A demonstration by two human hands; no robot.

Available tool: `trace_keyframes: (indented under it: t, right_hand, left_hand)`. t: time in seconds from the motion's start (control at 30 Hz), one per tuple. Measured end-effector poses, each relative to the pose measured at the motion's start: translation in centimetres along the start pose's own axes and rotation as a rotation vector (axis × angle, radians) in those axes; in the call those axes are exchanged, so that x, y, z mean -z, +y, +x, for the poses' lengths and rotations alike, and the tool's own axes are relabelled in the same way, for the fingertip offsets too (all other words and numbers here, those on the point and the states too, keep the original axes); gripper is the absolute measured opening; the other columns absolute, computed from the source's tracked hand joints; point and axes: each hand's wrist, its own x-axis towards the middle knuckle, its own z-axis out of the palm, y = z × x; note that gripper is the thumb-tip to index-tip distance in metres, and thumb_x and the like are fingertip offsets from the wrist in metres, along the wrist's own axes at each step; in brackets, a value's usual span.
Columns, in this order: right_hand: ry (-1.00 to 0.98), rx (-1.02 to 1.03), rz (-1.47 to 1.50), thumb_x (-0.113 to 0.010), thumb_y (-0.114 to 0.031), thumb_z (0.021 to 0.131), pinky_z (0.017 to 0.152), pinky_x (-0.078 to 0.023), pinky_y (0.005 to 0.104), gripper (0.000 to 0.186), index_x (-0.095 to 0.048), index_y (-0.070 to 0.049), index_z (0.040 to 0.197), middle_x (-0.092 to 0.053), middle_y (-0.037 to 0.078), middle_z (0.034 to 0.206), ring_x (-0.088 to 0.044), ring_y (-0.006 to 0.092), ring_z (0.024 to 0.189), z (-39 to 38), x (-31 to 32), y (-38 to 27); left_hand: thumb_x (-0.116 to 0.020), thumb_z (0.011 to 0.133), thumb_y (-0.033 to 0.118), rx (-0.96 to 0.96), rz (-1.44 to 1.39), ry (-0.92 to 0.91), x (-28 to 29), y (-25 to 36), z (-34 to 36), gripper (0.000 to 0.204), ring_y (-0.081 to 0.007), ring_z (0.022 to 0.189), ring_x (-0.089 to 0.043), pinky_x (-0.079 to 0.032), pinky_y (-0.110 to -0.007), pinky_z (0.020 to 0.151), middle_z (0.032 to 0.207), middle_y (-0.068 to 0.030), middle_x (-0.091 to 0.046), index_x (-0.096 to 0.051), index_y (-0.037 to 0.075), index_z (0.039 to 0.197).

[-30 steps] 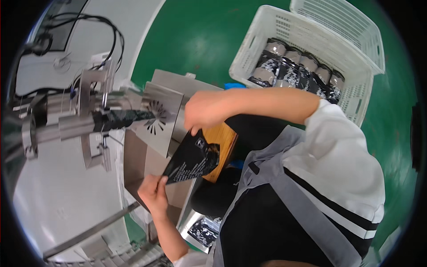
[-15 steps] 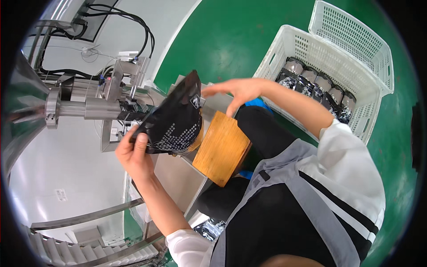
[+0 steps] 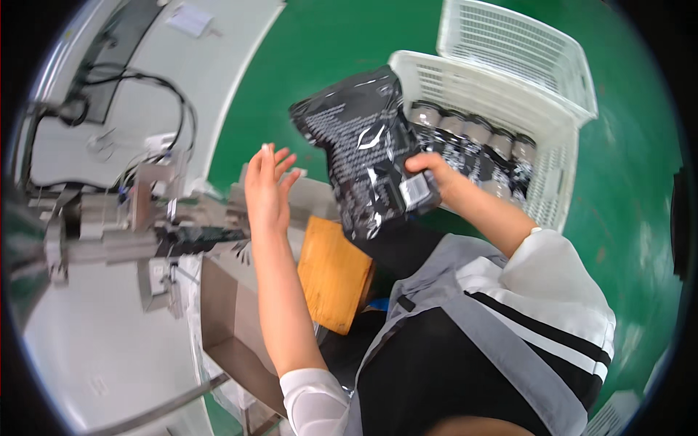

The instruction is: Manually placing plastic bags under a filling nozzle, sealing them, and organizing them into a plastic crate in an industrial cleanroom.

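Observation:
My right hand (image 3: 435,176) grips a filled black pouch (image 3: 367,145) by its lower right side, the thumb lying on its printed face. The pouch is tilted, its wide flat top pointing to the upper left, and it hangs between the metal machine and the white crate (image 3: 407,69). To the left of the pouch, my left hand (image 3: 269,189) is raised with its fingers spread and nothing in them. A wooden board (image 3: 334,272) lies below the pouch, beside my knee. Another black bag (image 3: 196,240) is on the machine's tube.
Several filled pouches (image 3: 476,134) stand in rows inside the crate, with a second white crate (image 3: 516,43) behind it. On the left is the metal tube (image 3: 120,247) with cables (image 3: 174,87) above. A metal bin (image 3: 229,320) stands below the tube.
The pouch has moved right, away from the machine, passing from my left hand to my right. My left hand has let go and opened. My view has shifted rightward.

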Motion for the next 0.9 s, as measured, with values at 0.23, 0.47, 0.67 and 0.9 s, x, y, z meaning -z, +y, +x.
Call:
trace_keyframes:
  t: [0.23, 0.47, 0.67, 0.9]
  right_hand:
    - [0.443, 0.408, 0.055, -0.061, -0.018, 0.077, 0.077, -0.054, 0.0363, 0.026, -0.060, 0.000, 0.096, -0.066, 0.013, 0.089, -0.065, 0.0234, 0.079, -4.6, 1.2, -3.7]
    - [0.848, 0.608, -0.196, -0.065, -0.012, 0.071, 0.074, -0.052, 0.0347, 0.040, -0.052, -0.002, 0.108, -0.063, 0.011, 0.093, -0.063, 0.0209, 0.080, -11.0, 8.8, -5.3]
    - [1.721, 0.450, -0.937, -0.069, -0.024, 0.065, 0.078, -0.049, 0.0381, 0.079, -0.031, 0.000, 0.129, -0.057, 0.020, 0.108, -0.059, 0.0321, 0.094, -19.5, 19.0, -5.1]
    - [1.668, -0.439, -1.464, -0.058, -0.059, 0.075, 0.097, -0.037, 0.0461, 0.090, -0.022, -0.011, 0.141, -0.032, 0.026, 0.137, -0.038, 0.0403, 0.123, -17.9, 26.9, -0.5]
  left_hand:
    - [-0.064, 0.083, 0.027, -0.060, 0.466, -0.339, -9.2, -8.8, -4.5, 0.054, -0.0219, 0.100, -0.055, -0.045, -0.033, 0.083, 0.117, -0.0171, -0.051, -0.043, 0.001, 0.125]
    - [-0.061, 0.084, 0.012, -0.055, 0.447, -0.302, -6.7, -7.8, -5.8, 0.048, -0.0208, 0.102, -0.055, -0.045, -0.031, 0.084, 0.122, -0.0143, -0.050, -0.043, 0.002, 0.127]
    - [-0.053, 0.087, 0.002, -0.077, 0.451, -0.089, -0.1, -5.7, -8.6, 0.040, -0.0167, 0.091, -0.059, -0.046, -0.026, 0.081, 0.117, -0.0146, -0.053, -0.043, -0.003, 0.125]
    - [-0.053, 0.089, 0.009, 0.000, 0.618, -0.030, 2.8, -5.6, -10.8, 0.038, -0.0151, 0.086, -0.058, -0.046, -0.026, 0.077, 0.101, -0.0130, -0.061, -0.044, -0.003, 0.124]
